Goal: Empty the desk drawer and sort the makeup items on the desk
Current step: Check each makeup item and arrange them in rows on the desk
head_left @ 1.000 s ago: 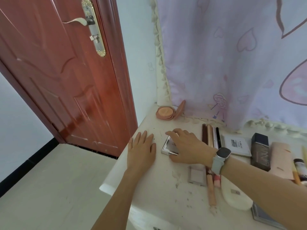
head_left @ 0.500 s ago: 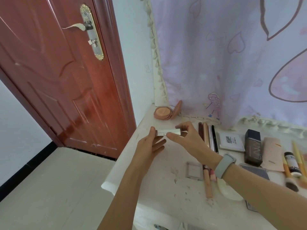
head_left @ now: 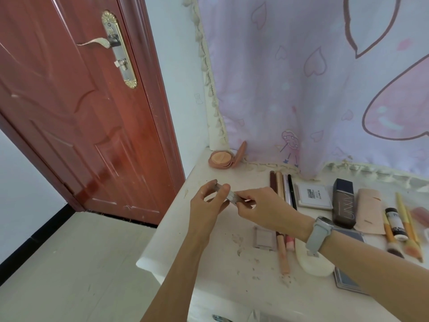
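Most items are already laid in rows on the table (head_left: 209,270), while 1 small silver compact (head_left: 228,194) is held above it, pinched by the fingers of both the left hand (head_left: 209,205) and right hand (head_left: 271,210), not yet placed.

White desk (head_left: 209,256), scuffed and flecked, fills the lower right of the frame. At its back left corner sits an open peach compact (head_left: 221,159). Right of that, a row of pencils (head_left: 282,187), a white palette (head_left: 313,195), a dark bottle (head_left: 343,203) and a peach pouch (head_left: 369,211). Far right, brushes (head_left: 404,231) beside a small tube (head_left: 394,223). Nearer the front edge lie a small grey palette (head_left: 264,237), a peach stick (head_left: 282,254), a white sponge (head_left: 313,263) and a dark palette (head_left: 348,278).
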`<state>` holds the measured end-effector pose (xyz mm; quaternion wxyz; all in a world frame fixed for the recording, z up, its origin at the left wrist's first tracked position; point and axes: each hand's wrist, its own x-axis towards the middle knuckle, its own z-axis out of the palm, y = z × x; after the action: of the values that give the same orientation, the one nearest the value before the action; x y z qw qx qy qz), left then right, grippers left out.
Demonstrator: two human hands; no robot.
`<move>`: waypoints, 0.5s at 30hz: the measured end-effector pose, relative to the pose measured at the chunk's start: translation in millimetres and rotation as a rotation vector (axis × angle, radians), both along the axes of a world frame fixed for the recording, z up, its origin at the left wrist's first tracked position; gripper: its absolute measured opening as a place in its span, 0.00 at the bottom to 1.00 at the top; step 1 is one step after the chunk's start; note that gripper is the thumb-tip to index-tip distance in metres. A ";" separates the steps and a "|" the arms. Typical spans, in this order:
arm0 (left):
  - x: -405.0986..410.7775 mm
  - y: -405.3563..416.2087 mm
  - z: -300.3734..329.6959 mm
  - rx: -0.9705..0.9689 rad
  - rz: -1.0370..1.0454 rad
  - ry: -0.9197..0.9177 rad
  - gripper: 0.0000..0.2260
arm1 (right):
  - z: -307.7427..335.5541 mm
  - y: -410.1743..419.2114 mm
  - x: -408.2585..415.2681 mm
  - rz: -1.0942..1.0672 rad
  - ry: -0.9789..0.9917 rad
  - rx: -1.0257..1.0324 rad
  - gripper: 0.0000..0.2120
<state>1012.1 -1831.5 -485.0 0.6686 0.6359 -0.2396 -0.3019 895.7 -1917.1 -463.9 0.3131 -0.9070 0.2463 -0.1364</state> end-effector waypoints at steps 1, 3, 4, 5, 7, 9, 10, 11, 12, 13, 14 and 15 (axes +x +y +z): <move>0.3 -0.1 -0.5 0.018 -0.010 -0.031 0.18 | 0.6 0.3 -0.1 0.001 0.021 -0.038 0.09; 1.2 0.3 -0.9 0.061 -0.026 -0.105 0.22 | 2.1 0.5 -0.7 0.006 0.056 -0.081 0.07; 1.7 0.5 -1.2 0.087 -0.033 -0.146 0.24 | 2.2 0.4 -0.9 0.007 0.070 -0.090 0.07; 1.9 0.9 -0.8 0.104 -0.039 -0.178 0.25 | 2.1 0.4 -1.0 0.008 0.083 -0.094 0.07; 2.2 0.9 0.9 0.123 -0.039 -0.216 0.25 | 3.4 0.3 -0.4 0.000 0.112 -0.106 0.06; 2.7 0.2 2.0 0.145 -0.027 -0.243 0.26 | 5.7 -0.4 0.8 -0.009 0.134 -0.133 0.05; 2.9 -0.1 2.1 0.152 -0.023 -0.250 0.26 | 6.6 -1.0 1.6 -0.009 0.138 -0.156 0.05; 2.8 -0.2 2.4 0.152 -0.024 -0.250 0.27 | 7.8 -1.3 2.4 -0.008 0.139 -0.181 0.06; 2.8 0.0 2.7 0.150 -0.026 -0.242 0.28 | 8.9 -1.3 3.3 -0.003 0.144 -0.204 0.08; 3.2 0.1 2.6 0.149 -0.029 -0.231 0.29 | 9.4 -1.4 4.3 0.003 0.147 -0.222 0.10; 3.5 0.1 2.8 0.148 -0.033 -0.225 0.28 | 10.0 -1.2 4.9 0.008 0.150 -0.235 0.11; 3.7 0.2 3.3 0.147 -0.036 -0.228 0.28 | 10.1 -1.1 5.4 0.012 0.151 -0.239 0.13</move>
<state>1015.9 -1831.4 -481.7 0.5830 0.7091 -0.3027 -0.2564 901.1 -1918.2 -453.8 0.1844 -0.9469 0.2458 -0.0944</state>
